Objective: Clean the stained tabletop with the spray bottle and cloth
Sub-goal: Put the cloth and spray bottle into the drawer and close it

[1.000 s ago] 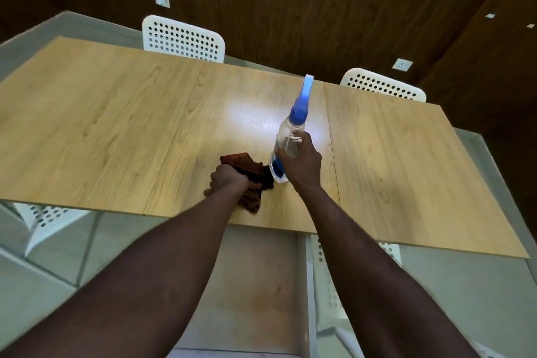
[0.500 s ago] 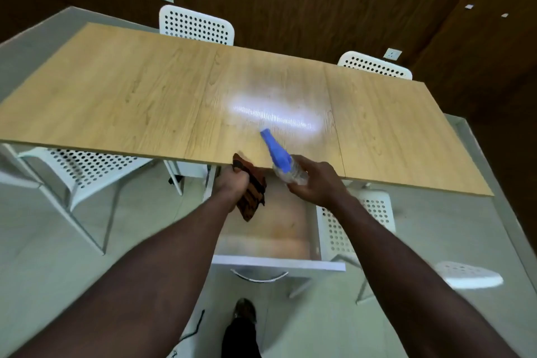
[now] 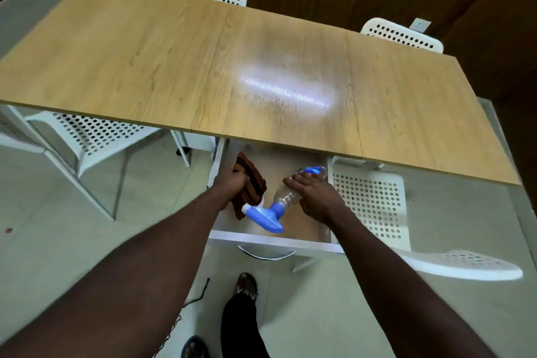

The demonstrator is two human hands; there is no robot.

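Cloth [image 3: 252,183] gripped in left hand [image 3: 231,183], bottle [image 3: 286,197] clasped sideways in right hand [image 3: 316,193], fingers curled round each. Both held over open drawer [image 3: 273,243], below worktop [image 3: 145,67]. Stowing judged in hand; next, both to be laid inside and fingers released.

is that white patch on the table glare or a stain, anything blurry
Head view: the white patch on the tabletop looks like glare; head view: the spray bottle in the right hand and cloth in the left hand are slightly motion-blurred; head view: the wide lens stretches the forearms.
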